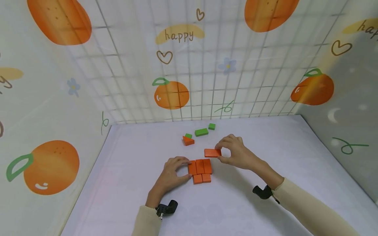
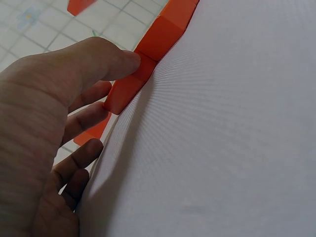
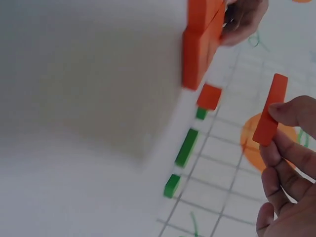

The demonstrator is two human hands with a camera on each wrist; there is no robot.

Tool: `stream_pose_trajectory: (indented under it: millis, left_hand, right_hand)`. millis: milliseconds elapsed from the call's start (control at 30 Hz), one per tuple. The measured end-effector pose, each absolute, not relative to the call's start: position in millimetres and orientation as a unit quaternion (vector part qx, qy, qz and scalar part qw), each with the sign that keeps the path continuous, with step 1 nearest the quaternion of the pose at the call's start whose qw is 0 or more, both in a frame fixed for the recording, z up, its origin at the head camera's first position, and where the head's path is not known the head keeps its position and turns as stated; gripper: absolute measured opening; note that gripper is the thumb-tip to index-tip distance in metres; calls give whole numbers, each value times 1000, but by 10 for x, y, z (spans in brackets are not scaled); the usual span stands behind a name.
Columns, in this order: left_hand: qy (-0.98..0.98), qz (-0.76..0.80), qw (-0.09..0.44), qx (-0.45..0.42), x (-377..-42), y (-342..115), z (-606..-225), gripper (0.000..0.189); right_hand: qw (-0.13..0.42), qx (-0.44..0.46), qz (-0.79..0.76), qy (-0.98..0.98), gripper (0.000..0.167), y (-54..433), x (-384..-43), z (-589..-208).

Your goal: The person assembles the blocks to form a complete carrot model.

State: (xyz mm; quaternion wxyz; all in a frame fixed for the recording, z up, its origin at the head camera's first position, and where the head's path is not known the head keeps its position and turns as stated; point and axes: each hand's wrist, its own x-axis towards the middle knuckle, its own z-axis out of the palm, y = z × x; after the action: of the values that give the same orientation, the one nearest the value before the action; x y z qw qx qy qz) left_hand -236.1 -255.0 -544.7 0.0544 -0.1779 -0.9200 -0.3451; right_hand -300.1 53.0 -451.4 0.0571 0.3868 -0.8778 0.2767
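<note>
Near the middle of the white table, several orange blocks (image 1: 199,166) lie side by side, with two smaller orange blocks (image 1: 202,178) against their near edge. My left hand (image 1: 170,173) pinches the leftmost orange block (image 1: 192,167) of this group between thumb and fingers. In the left wrist view, the thumb rests on that block's near face (image 2: 129,85). Just beyond the group, my right hand (image 1: 238,153) holds a flat rectangular orange block (image 1: 211,153) by its right end. The right wrist view shows this block (image 3: 271,111) raised off the table, pinched between thumb and fingertips.
Farther back lie an orange wedge-shaped block (image 1: 188,141), a small green block (image 1: 188,135) partly behind it, a long green block (image 1: 201,132) and another small green block (image 1: 212,126). A curtain (image 1: 206,75) printed with oranges hangs behind the table and at both sides.
</note>
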Motion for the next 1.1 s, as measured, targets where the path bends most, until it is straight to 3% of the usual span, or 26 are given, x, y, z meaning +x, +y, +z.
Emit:
stream_pose_trajectory:
  millis: [433,1100]
  left_hand:
    - [-921,-345,47,-174,-2372,-2569,-5437,44]
    - [-922,-339,50,-182,-2379,-2560,-5457,45]
  right_hand:
    - [62,402,281,-869,23,451,-2662,-4441]
    - [69,455,221,-860,27,280,-2316,-4798]
